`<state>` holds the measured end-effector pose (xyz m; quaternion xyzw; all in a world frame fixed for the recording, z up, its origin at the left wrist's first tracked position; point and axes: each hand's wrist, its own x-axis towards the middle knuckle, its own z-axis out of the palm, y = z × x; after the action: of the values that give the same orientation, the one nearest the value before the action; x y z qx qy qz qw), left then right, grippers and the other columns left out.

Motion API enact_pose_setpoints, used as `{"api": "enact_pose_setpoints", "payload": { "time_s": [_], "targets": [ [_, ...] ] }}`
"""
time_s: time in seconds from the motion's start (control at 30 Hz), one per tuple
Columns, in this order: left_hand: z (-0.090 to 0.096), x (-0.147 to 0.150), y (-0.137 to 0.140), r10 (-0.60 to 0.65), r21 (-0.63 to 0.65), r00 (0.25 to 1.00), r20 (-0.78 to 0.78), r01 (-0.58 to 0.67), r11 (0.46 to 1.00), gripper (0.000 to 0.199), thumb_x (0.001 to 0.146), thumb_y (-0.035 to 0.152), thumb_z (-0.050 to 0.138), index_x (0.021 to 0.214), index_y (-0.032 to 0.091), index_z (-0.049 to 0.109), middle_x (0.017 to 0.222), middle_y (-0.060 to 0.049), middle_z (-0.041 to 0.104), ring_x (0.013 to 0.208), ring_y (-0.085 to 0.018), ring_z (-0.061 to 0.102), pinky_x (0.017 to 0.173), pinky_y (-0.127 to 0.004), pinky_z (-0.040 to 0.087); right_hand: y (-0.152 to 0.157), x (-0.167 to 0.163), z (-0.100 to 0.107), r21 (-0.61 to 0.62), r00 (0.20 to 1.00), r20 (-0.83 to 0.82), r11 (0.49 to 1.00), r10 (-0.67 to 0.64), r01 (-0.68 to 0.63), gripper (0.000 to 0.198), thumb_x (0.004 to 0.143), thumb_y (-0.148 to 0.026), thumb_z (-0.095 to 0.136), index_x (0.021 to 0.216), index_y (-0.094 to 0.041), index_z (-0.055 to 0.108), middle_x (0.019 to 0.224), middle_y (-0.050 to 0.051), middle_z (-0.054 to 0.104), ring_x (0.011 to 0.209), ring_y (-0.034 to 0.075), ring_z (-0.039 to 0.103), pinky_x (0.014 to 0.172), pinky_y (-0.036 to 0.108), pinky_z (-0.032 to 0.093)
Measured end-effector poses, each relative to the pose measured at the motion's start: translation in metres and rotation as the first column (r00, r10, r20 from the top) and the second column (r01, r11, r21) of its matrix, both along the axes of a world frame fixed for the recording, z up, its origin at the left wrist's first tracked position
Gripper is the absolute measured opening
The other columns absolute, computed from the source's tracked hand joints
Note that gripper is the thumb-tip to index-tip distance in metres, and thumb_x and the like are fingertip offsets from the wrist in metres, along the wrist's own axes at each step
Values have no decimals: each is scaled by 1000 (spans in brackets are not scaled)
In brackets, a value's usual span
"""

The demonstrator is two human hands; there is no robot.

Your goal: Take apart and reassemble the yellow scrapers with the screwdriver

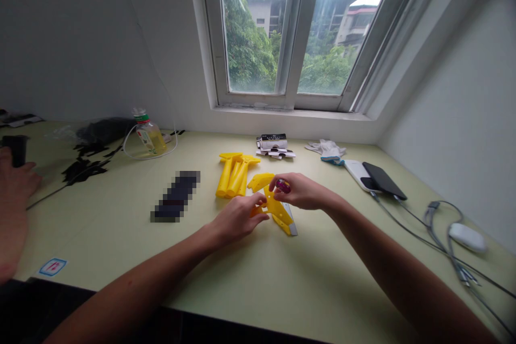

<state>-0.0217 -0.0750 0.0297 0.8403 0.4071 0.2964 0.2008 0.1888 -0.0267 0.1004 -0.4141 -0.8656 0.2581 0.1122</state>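
Observation:
My left hand (pixel 237 217) has its thumb and fingers closed on the edge of a yellow plastic scraper head (pixel 276 207), which is tilted above the table. A flat grey metal blade (pixel 293 227) shows along its right side. Over the upper end of the head, my right hand (pixel 300 191) is closed around a small shiny magenta object (pixel 282 186); the fingers hide most of it, so its kind is unclear. Just behind lies another yellow plastic piece (pixel 260 181). Several yellow scraper handles (pixel 234 176) are grouped to the left of it.
Left of the handles lies a pixelated dark rectangle (pixel 175 197). At the back are small boxes (pixel 274 142), white gloves (pixel 326 149) and a bottle (pixel 149 134). Phone-like devices (pixel 382 180), cables (pixel 435 231) and a white mouse (pixel 467 237) occupy the right. Another person's hand (pixel 18 177) is at far left.

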Motion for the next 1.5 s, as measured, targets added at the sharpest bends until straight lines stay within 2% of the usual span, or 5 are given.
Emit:
{"api": "enact_pose_setpoints", "payload": {
  "time_s": [0.2, 0.47, 1.0, 1.33, 1.5],
  "targets": [
    [12, -9, 2, 85, -120, 986, 147, -67, 991, 25, 86, 37, 64, 105, 21, 60, 101, -7, 72, 90, -20, 70, 80, -34, 57, 6, 14, 3, -5, 970, 220, 995, -99, 103, 14, 78, -24, 57, 87, -19, 67, 83, 5, 69, 65, 15, 58, 58, 25, 39],
    [23, -15, 1, 204, -237, 906, 371, -120, 964, 31, 86, 42, 62, 104, 17, 56, 93, -8, 70, 62, -14, 66, 61, -29, 57, 3, 6, -22, -69, 935, 304, 983, 185, -172, 15, 75, -22, 57, 87, -21, 67, 79, 2, 68, 65, 14, 55, 57, 24, 37],
    [18, -13, 1, 213, -274, 910, 356, -116, 955, 35, 85, 46, 63, 104, 17, 57, 94, -8, 69, 60, -14, 66, 59, -28, 57, -1, -7, -34, -16, 904, 371, 974, 214, -224, 13, 77, -22, 55, 64, -20, 54, 58, -3, 49, 51, 10, 38, 49, 25, 27],
    [18, -14, -1, 207, -304, 918, 338, -102, 947, 35, 85, 45, 63, 106, 18, 57, 95, -7, 67, 61, -14, 66, 61, -29, 58, 30, 66, 6, 25, 873, 457, 984, -169, 178, 12, 72, -30, 60, 67, -20, 57, 63, 2, 58, 58, 14, 49, 54, 27, 30],
    [16, -12, -1, 193, -299, 932, 307, -98, 949, 33, 86, 45, 61, 105, 19, 57, 94, -7, 68, 60, -13, 65, 56, -28, 56, 54, 103, -7, 9, 800, 535, 948, -273, 318, 11, 66, -27, 64, 65, -17, 59, 64, 5, 59, 58, 16, 51, 52, 28, 32]
  ]
}}
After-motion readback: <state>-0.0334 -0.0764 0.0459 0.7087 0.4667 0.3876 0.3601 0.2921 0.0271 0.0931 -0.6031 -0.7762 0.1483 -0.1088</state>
